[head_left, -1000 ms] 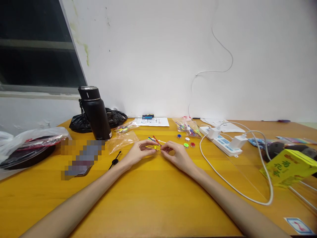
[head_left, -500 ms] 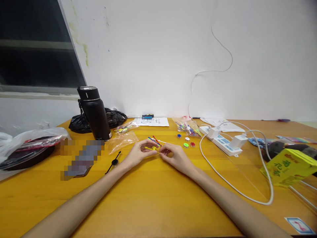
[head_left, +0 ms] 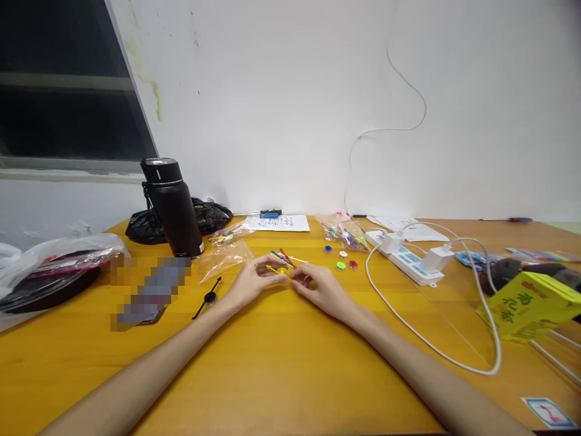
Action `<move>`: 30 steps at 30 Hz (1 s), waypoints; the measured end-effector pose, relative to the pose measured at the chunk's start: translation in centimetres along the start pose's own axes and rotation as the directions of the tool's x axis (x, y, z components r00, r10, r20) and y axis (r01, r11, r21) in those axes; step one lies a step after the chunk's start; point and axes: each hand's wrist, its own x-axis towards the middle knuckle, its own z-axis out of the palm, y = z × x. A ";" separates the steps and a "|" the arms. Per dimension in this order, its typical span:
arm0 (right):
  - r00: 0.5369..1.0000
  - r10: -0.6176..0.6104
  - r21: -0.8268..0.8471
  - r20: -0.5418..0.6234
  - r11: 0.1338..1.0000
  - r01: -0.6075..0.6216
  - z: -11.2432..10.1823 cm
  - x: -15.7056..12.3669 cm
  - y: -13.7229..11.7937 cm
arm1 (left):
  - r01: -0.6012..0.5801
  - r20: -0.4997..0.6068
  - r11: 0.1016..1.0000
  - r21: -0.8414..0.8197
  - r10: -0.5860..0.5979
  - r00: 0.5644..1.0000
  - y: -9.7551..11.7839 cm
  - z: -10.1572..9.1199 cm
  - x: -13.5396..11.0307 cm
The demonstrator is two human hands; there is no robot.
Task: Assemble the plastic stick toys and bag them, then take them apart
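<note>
Over the middle of the table, a yellow arrow spinner [head_left: 282, 271] sits between my two hands, its arrowhead pointing left. My left hand [head_left: 253, 283] is closed around its left side, thumb and fingers near the round hub. My right hand [head_left: 320, 289] pinches the tail end; the fingertips partly hide it. Just behind, blue, red and white arrow pointers [head_left: 285, 257] lie close together, partly covered by my fingers. A black arrow spinner [head_left: 209, 297] with a round base rests beside my left forearm. Several small coloured round bases [head_left: 341, 266] stand beyond my right hand.
A black bottle [head_left: 175, 209], a blurred-out phone [head_left: 154, 290] and a clear bag [head_left: 224, 260] are on the left. On the right are a white power strip [head_left: 413, 264] with looping cables and a yellow box [head_left: 529, 307]. Bagged parts [head_left: 342, 233] and paper [head_left: 284, 223] lie near the wall.
The yellow spinner's arrowhead has tilted up slightly and shows more clearly at my left fingers. Both hands have stayed almost in place.
</note>
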 end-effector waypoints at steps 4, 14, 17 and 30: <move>0.999 0.039 -0.039 -0.006 0.998 -0.039 0.1 0.0 -0.1 | -0.014 -0.003 1.000 0.008 0.014 1.000 -0.1 0.0 0.0; 1.000 0.030 -0.063 0.003 0.998 -0.030 0.1 0.0 -0.1 | 0.068 -0.008 0.998 -0.004 -0.068 0.998 0.5 0.3 0.1; 1.000 0.022 -0.067 0.007 0.998 -0.022 0.1 0.1 0.0 | 0.063 0.007 0.998 -0.010 -0.063 0.998 0.5 0.4 0.1; 0.989 -0.049 -0.079 0.138 0.995 0.060 -0.1 -0.2 -1.5 | 0.052 0.000 0.999 -0.003 -0.052 0.999 -0.3 0.1 0.4</move>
